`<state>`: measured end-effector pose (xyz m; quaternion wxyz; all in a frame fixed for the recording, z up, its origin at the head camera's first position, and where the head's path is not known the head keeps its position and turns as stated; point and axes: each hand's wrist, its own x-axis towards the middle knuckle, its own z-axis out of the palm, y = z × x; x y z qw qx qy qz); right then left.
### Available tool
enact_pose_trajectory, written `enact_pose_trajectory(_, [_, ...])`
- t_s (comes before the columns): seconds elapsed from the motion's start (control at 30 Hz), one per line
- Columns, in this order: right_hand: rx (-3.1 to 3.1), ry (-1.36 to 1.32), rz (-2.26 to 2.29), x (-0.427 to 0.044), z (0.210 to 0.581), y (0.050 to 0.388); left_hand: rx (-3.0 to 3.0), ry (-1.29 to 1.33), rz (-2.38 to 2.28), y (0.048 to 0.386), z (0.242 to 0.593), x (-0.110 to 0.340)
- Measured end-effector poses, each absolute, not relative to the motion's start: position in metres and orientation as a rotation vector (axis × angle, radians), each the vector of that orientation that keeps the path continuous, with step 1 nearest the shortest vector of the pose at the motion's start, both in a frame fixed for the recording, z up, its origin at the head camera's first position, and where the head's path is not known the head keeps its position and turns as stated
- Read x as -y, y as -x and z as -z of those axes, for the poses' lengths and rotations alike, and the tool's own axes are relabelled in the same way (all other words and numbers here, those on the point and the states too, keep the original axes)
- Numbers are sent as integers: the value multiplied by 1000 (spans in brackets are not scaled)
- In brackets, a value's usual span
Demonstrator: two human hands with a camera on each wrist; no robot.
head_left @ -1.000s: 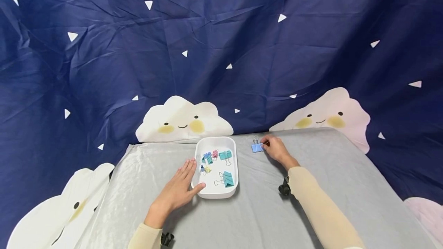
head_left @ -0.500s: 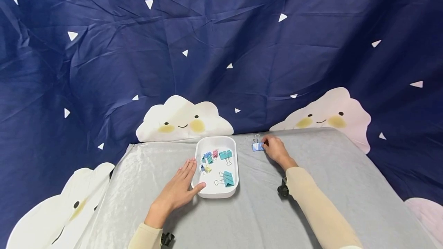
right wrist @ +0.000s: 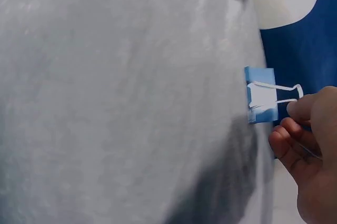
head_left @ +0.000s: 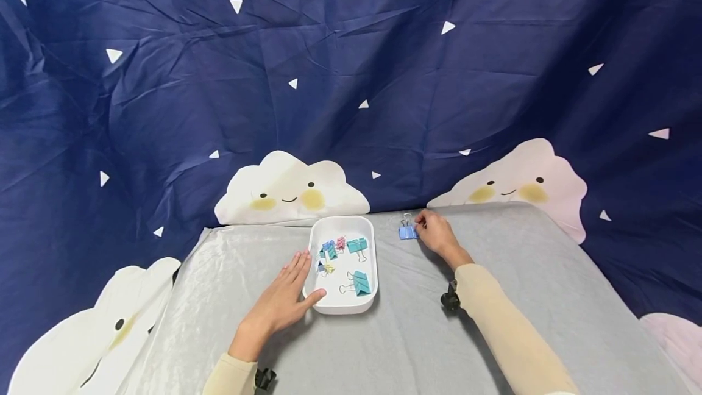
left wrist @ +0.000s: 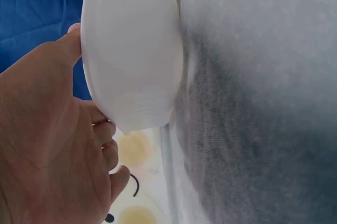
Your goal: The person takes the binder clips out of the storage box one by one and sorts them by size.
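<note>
1. Right grip (head_left: 437, 235): thumb and fingers curled together, apparently pinching the right end of a blue metal binder clip (head_left: 407, 233); exact contact partly hidden, so cannot tell body from handle as the holding point.
2. Just left of the right grip: most of the clip's body in plain sight, looped wire handle (right wrist: 287, 95) pointing away toward the back edge. Probably best to ease pressure off evenly, to avoid twisting or tipping the clip.
3. Beneath the right grip: table draped in soft grey cloth (head_left: 406, 334), likely to drag on metal edges; better to lift slightly than to slide.
4. Well left of the right grip: white plastic-looking tray with rounded corners (head_left: 344, 308), with two larger teal clips (head_left: 361, 283), a small pink clip (head_left: 341, 243) and a small yellow clip (head_left: 328, 269) among those inside.
5. Left grip (head_left: 283, 292): fingers spread along the tray's left side, thumb across the near-left rim, pinching nothing. Worth steadying lightly, without pushing toward the blue clip.
</note>
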<state>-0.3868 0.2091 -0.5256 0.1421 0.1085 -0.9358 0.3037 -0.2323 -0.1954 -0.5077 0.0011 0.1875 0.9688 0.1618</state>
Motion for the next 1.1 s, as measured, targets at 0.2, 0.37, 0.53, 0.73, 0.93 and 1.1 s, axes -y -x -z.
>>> enact_pose_trajectory(0.2, [2695,-356,-916,-204,508,384,-3060,-596,-539,231,510,196])
enact_pose_trajectory(0.37, [2673,-445,-927,-196,490,379,-3062,-593,-545,230,509,195])
enact_pose_trajectory(0.53, [2658,-590,-936,-182,472,375,-3052,-591,-549,230,506,194])
enact_pose_trajectory(0.73, [2669,-814,-946,-159,452,368,-3044,-586,-546,230,505,195])
enact_pose_trajectory(0.93, [2701,-998,-871,-132,432,358,-3051,-595,-529,231,507,195])
enact_pose_trajectory(1.1, [2764,-1166,-750,-109,417,351,-3051,-600,-516,232,507,195])
